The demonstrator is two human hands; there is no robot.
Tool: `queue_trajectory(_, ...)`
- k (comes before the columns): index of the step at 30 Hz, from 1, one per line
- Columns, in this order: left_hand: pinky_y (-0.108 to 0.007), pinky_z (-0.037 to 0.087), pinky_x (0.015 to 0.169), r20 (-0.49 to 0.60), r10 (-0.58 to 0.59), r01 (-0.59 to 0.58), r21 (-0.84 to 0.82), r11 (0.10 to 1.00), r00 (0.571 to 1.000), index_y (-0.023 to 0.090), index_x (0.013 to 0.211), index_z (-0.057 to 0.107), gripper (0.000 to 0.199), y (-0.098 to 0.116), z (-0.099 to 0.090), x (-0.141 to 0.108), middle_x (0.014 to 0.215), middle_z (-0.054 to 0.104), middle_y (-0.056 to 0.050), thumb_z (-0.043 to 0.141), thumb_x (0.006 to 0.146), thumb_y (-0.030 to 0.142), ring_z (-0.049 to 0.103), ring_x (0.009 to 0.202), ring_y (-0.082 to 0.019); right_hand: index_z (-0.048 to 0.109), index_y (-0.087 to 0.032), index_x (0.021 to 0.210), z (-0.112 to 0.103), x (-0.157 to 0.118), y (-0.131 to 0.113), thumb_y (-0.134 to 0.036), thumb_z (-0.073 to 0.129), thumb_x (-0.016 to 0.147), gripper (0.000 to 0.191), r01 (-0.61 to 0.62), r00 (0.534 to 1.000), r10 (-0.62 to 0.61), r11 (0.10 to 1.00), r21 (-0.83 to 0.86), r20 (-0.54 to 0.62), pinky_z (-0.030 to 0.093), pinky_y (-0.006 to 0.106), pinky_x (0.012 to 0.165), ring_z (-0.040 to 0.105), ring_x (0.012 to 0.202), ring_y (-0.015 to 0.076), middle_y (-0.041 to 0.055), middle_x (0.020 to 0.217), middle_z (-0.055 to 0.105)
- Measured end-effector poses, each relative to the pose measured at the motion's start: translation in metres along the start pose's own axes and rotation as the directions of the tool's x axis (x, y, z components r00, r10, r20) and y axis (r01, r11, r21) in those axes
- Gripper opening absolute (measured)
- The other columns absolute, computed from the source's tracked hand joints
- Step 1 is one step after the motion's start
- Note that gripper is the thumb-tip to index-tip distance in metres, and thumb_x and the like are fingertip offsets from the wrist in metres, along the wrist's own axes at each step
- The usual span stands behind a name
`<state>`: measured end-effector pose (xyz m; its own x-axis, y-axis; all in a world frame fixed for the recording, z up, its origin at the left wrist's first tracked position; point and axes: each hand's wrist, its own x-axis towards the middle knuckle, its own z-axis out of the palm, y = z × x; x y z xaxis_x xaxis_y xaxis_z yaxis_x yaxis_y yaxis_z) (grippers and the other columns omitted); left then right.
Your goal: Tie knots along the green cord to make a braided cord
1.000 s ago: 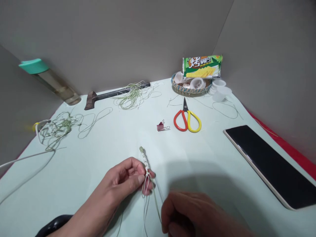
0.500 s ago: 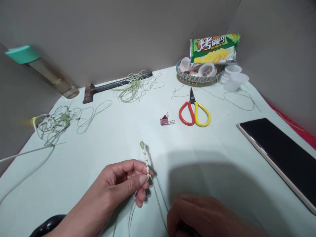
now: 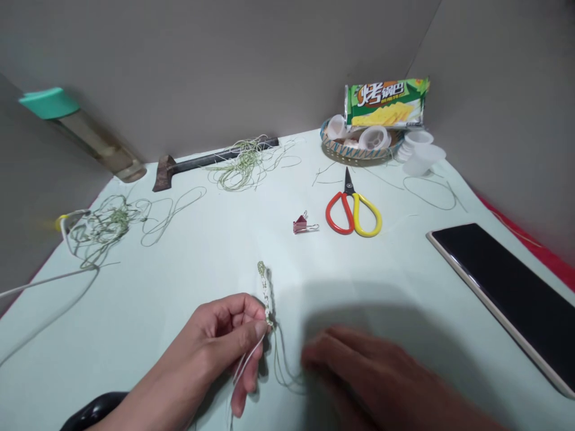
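Between thumb and fingers, my left hand point(image 3: 229, 344) pinches the lower end of a short braided cord point(image 3: 265, 290), green at its top loop and white with green below. Loose pale strands hang down over the fingers, and green strands point(image 3: 277, 359) curve from the braid's end toward the right. My right hand point(image 3: 345, 365) is at the lower right, blurred by motion, near the ends of those green strands. Its fingertips are smeared, so whether it grips a strand does not show.
Scissors point(image 3: 354, 206) and a pink binder clip point(image 3: 300, 224) lie ahead. Behind are a hammer point(image 3: 197, 161), tangled green thread point(image 3: 245, 164), a basket point(image 3: 359, 155) and a snack packet point(image 3: 389, 105). More thread point(image 3: 110, 224) and a bottle point(image 3: 94, 140) are left, a phone point(image 3: 507, 293) right.
My right hand has moved up slightly. The green strand that ran taut toward it now hangs in slack curves. The fingers of my left hand have shifted, with pale strands now across them.
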<state>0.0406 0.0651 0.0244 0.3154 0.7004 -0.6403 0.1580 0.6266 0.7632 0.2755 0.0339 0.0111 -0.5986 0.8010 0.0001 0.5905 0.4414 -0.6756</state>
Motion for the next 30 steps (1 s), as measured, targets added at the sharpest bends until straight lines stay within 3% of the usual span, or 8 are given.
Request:
queue_trajectory(3, -0.022, 0.042, 0.053, 0.003, 0.030, -0.030, 0.023, 0.999, 1.000, 0.019, 0.079, 0.060, 0.037, -0.004, -0.001, 0.002, 0.054, 0.062, 0.003, 0.069, 0.096, 0.051, 0.047, 0.045, -0.009, 0.063, -0.021, 0.115, -0.003, 0.017, -0.001, -0.001, 0.051, 0.086, 0.037, 0.045, 0.978, -0.056, 0.997, -0.059, -0.202, 0.060, 0.032, 0.080, 0.071, 0.096, 0.0215, 0.0054, 0.104, 0.075)
queue_trajectory(5, -0.023, 0.043, 0.056, 0.003, 0.045, -0.045, 0.039, 0.998, 0.999, 0.019, 0.080, 0.060, 0.035, -0.007, -0.003, 0.002, 0.053, 0.061, 0.003, 0.068, 0.097, 0.049, 0.049, 0.047, -0.010, 0.065, -0.016, 0.115, -0.002, 0.034, 0.000, 0.000, 0.044, 0.091, 0.036, 0.117, 0.935, -0.139, 0.989, -0.086, -0.325, 0.060, 0.037, 0.084, 0.069, 0.094, 0.0237, 0.0099, 0.104, 0.075)
queue_trajectory(9, -0.025, 0.046, 0.059, 0.014, 0.060, -0.060, 0.060, 0.996, 0.998, 0.020, 0.081, 0.059, 0.032, -0.009, -0.006, 0.002, 0.053, 0.061, 0.003, 0.067, 0.098, 0.046, 0.051, 0.049, -0.011, 0.064, -0.012, 0.129, 0.001, 0.069, 0.003, 0.003, 0.043, 0.096, 0.043, 0.116, 0.955, -0.150, 0.983, -0.143, -0.256, 0.055, 0.042, 0.092, 0.062, 0.104, 0.0272, 0.0132, 0.116, 0.071)
queue_trajectory(17, -0.024, 0.040, 0.052, -0.011, 0.046, -0.045, 0.092, 0.995, 0.999, 0.021, 0.074, 0.055, 0.037, -0.006, -0.007, 0.003, 0.045, 0.057, 0.004, 0.067, 0.095, 0.049, 0.044, 0.043, -0.011, 0.073, -0.014, 0.107, 0.006, 0.098, 0.016, -0.007, 0.052, 0.099, 0.023, 0.076, 0.981, -0.108, 0.979, -0.188, -0.162, 0.047, 0.043, 0.092, 0.057, 0.093, 0.0255, 0.0102, 0.101, 0.072)
queue_trajectory(21, -0.024, 0.044, 0.056, -0.032, 0.040, -0.037, 0.087, 0.996, 0.999, 0.021, 0.074, 0.057, 0.037, -0.007, -0.007, 0.003, 0.044, 0.054, 0.005, 0.067, 0.095, 0.050, 0.043, 0.044, -0.011, 0.072, -0.014, 0.109, 0.014, 0.100, 0.021, 0.001, 0.051, 0.091, 0.031, 0.056, 0.979, -0.093, 0.979, -0.197, -0.183, 0.044, 0.041, 0.087, 0.053, 0.093, 0.0255, 0.0099, 0.103, 0.070)
queue_trajectory(25, -0.023, 0.047, 0.054, -0.027, 0.041, -0.039, 0.070, 0.997, 0.999, 0.020, 0.075, 0.059, 0.040, -0.006, -0.007, 0.001, 0.052, 0.062, 0.001, 0.069, 0.093, 0.054, 0.050, 0.046, -0.011, 0.071, -0.014, 0.111, 0.020, 0.092, 0.022, 0.008, 0.048, 0.077, 0.047, 0.058, 0.970, -0.102, 0.978, -0.199, -0.220, 0.043, 0.040, 0.080, 0.052, 0.092, 0.0260, 0.0103, 0.105, 0.069)
queue_trajectory(30, -0.021, 0.049, 0.050, -0.020, 0.030, -0.029, 0.053, 0.998, 0.999, 0.018, 0.082, 0.062, 0.040, -0.001, -0.004, 0.002, 0.064, 0.069, -0.003, 0.071, 0.091, 0.056, 0.056, 0.051, -0.013, 0.068, -0.012, 0.105, 0.022, 0.059, 0.011, 0.002, 0.044, 0.092, 0.030, 0.069, 0.955, -0.112, 0.984, -0.162, -0.274, 0.046, 0.042, 0.084, 0.057, 0.088, 0.0258, 0.0110, 0.099, 0.070)
